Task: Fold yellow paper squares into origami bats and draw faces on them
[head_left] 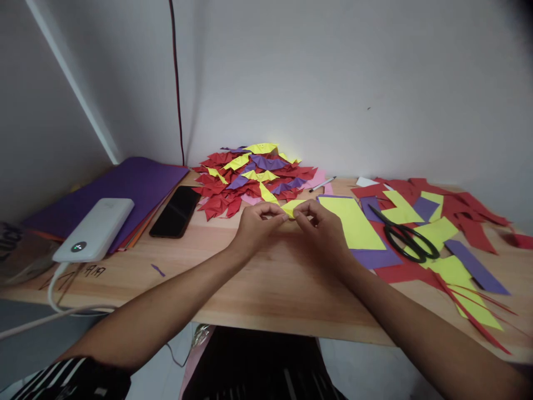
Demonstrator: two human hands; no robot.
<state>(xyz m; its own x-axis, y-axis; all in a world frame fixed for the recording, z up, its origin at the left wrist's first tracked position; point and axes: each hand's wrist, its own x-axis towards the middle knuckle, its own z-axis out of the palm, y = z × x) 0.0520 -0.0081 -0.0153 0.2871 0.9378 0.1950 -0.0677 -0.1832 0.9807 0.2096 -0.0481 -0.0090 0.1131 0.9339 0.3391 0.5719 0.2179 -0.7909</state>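
Observation:
Both my hands pinch a small folded piece of yellow paper (295,206) above the middle of the wooden table. My left hand (259,222) grips its left side between thumb and fingers. On the right side, my right hand (323,225) does the same, its fingers partly covering the paper. Just behind lies a heap of folded paper shapes (254,178) in red, yellow and purple, some with small dots drawn on them. A yellow sheet (352,222) rests beside my right hand, on top of purple paper (377,258).
Black-handled scissors (410,240) lie on red, yellow and purple scraps (470,216) at the right. A pen (322,184) is near the wall. To the left are a phone (175,212), a white power bank (95,230) with a cable (54,291), and large purple sheets (137,178).

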